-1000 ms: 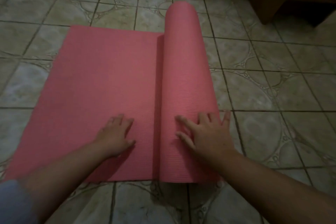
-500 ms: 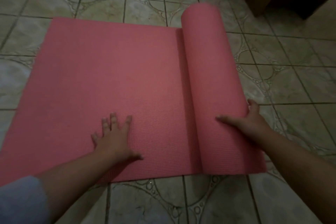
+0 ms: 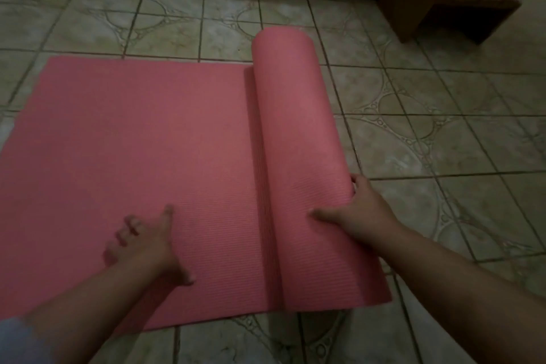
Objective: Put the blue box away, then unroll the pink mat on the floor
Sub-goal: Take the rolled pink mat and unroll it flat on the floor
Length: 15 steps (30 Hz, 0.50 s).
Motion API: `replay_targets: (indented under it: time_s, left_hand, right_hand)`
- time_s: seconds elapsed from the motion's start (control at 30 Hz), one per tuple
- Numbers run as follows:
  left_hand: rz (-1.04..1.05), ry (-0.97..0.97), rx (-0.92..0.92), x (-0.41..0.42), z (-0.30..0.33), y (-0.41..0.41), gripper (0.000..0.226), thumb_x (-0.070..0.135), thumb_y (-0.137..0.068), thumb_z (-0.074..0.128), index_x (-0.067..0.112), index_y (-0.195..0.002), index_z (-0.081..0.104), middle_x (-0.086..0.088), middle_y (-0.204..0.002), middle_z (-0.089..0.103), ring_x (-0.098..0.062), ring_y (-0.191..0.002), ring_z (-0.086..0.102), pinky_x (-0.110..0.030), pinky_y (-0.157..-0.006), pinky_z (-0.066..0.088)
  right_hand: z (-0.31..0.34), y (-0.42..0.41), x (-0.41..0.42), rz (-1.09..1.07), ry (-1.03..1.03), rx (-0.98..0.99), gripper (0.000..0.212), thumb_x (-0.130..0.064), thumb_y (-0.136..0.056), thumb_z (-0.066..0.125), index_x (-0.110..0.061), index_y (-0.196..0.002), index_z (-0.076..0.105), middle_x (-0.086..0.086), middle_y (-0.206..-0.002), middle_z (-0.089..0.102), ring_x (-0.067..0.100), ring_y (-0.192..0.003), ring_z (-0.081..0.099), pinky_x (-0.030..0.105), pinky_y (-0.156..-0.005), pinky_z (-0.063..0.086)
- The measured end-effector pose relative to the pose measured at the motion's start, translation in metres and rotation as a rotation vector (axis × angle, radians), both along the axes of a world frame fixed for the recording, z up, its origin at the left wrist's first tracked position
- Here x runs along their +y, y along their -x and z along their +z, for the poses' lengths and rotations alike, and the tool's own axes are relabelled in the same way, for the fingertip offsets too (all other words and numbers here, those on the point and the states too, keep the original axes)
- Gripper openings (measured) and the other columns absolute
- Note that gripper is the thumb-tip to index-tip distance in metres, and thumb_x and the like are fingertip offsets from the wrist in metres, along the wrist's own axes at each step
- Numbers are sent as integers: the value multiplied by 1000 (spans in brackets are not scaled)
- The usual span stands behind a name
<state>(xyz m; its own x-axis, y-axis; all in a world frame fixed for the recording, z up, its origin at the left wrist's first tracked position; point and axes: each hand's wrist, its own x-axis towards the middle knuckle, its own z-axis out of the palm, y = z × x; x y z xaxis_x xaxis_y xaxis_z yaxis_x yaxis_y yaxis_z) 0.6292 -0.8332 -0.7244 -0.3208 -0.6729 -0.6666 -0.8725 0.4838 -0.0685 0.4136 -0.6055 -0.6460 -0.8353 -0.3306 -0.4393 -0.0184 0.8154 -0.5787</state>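
Since a second ago the roll (image 3: 298,139) has travelled further right, so more pink mat (image 3: 133,142) lies flat on the tiled floor (image 3: 443,142). Right hand (image 3: 359,211) cups the roll's far side, fingers wrapped on it; left hand (image 3: 144,242) rests on the flat part, fingers spread. Looks soft, light and grippy foam, so pushing near the roll's middle should keep it straight.

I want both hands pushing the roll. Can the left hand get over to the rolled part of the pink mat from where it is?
Probably yes. The left hand sits on the flat, unrolled stretch of the pink mat, and only bare mat lies between it and the roll. The right hand holds the roll's near end, leaving space farther along.
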Motion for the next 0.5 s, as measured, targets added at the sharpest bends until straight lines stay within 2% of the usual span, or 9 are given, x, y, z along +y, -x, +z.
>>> replay_targets:
  time_s: [0.07,0.13,0.23,0.3,0.37,0.4,0.43,0.5]
  left_hand:
    - [-64,-13,69,7,1,14,151,76,-30,76,43,-143,-19,-20,-156,-17,-41,-145,-1,-62,-112,17]
    - [-173,-22,162,18,0,29,139,83,-40,66,41,-145,-16,-14,-157,-21,-38,-146,-9,-62,-113,10]
    - [-186,-75,261,28,-7,46,123,80,-55,61,41,-146,-11,-9,-158,-20,-39,-146,-9,-62,-114,11]
    - [-132,-128,300,28,-15,50,116,77,-62,59,37,-147,-7,-10,-159,-16,-44,-144,-5,-61,-114,16]
    - [-112,-134,303,28,-20,50,112,75,-66,57,33,-149,-5,-11,-159,-16,-46,-143,-4,-61,-114,17]
    - [-119,-126,295,30,-21,50,112,76,-65,58,33,-149,-5,-12,-159,-18,-47,-143,-6,-62,-114,16]
    - [-130,-121,287,33,-22,50,115,77,-63,59,35,-148,-6,-13,-158,-20,-47,-143,-8,-62,-114,14]
    - [-146,-128,269,37,-22,48,123,78,-56,63,38,-147,-11,-14,-156,-26,-47,-142,-13,-63,-113,11]
  right_hand:
    - [2,10,7,42,-61,-34,107,-43,-52,90,-16,-139,34,4,-129,58,21,-109,58,33,-93,47]
    - [4,26,22,32,-94,-113,109,-41,-55,89,-13,-142,31,6,-133,54,19,-107,55,28,-89,43]
    - [10,52,49,-72,-137,-121,110,-29,-62,88,-9,-148,23,8,-135,49,24,-115,51,30,-91,41]
    - [14,66,61,-151,-147,-7,95,-30,-67,81,-10,-146,31,17,-139,48,29,-118,52,35,-94,42]
    - [15,70,64,-236,-53,-36,74,-40,-75,70,-12,-138,44,15,-133,55,25,-102,58,32,-82,45]
    - [15,68,64,-251,-17,-107,71,-47,-76,68,-14,-136,46,11,-129,57,21,-95,58,31,-77,45]
    - [14,66,64,-241,6,-165,83,-55,-71,71,-14,-137,43,7,-127,57,19,-96,59,31,-78,47]
    - [5,62,70,-232,2,-168,128,-67,-38,83,-17,-144,30,3,-130,53,24,-109,59,39,-93,50]
